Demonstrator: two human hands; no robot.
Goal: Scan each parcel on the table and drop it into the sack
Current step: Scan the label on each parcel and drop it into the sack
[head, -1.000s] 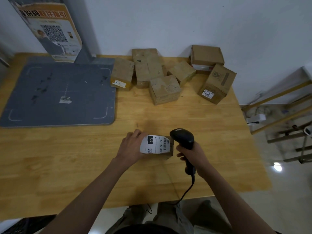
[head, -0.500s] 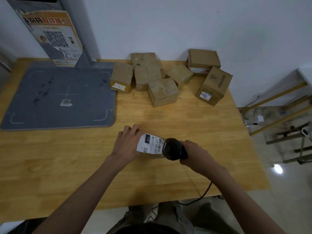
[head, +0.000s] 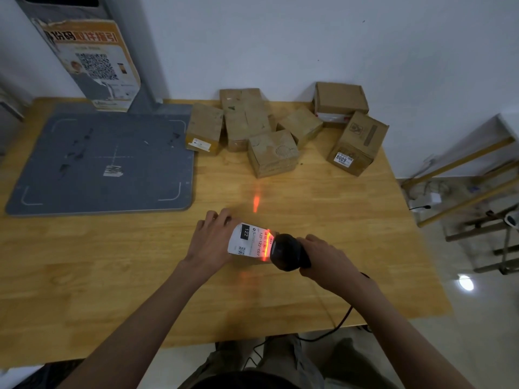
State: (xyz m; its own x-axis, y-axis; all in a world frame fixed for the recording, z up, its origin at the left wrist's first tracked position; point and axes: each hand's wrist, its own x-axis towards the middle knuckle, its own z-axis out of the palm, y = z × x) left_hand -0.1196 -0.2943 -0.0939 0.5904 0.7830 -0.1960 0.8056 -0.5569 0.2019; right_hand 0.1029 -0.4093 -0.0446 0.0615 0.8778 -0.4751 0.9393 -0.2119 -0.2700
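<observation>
At the near middle of the worktop [head: 84, 290], the scanner [head: 286, 251] now fires: a red line lies across the barcode on the parcel [head: 250, 244], where half a second ago the label showed no light. Stray red glints fall on the wood at 12 o'clock and 6 o'clock from the parcel. That suggests the scan step is under way for this parcel, with the drop into the sack left to do; no sack is in view.

The left hand [head: 212, 242] has its grip on the parcel's 9 o'clock side, fingers curled over the far edge, holding it steady on the wood. The right hand [head: 327, 255] has its grip clamped round the scanner handle, the scanner head just at the parcel's 3 o'clock edge, touching or nearly so. Six more boxes [head: 272, 153] wait at 12 o'clock near the wall, and a grey mat [head: 106, 161] lies at 10 o'clock.
</observation>
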